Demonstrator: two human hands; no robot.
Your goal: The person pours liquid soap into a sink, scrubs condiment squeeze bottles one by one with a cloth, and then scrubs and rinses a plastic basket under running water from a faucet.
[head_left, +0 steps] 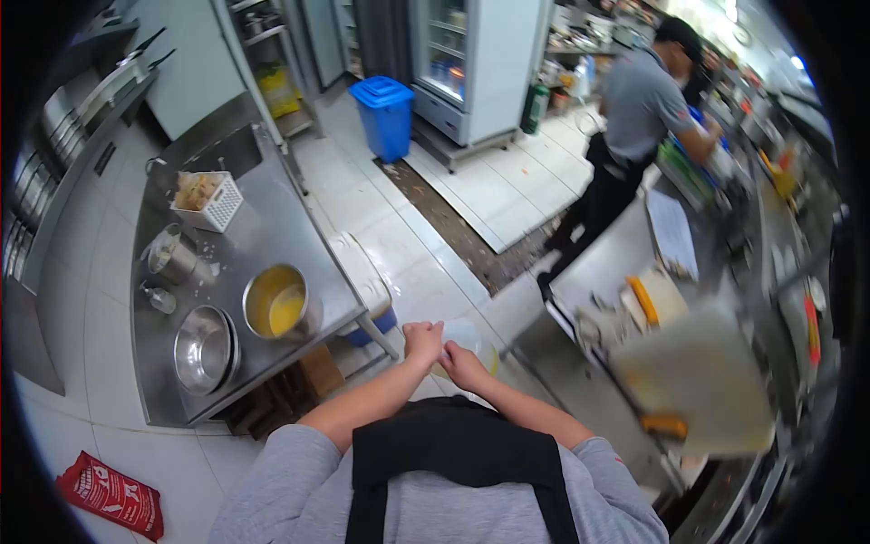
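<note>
Beside left hand and right hand: pale translucent container, partly hidden.

Left of the fingers, a steel table bears a pot nearest them, then stacked bowls, a bottle, a metal container and a white basket farther off.

Can read no word or number for certain. Looked at red bag, on the floor at lower left: printed in white, in slanting lines of what look like capitals, with white figures or shapes beside and below; too small and blurred to make out. Looked at white sheet, lying on the counter at right: faintly marked, cannot tell whether with writing. Noted small red mark on grey sleeve, too tiny to read.
</note>
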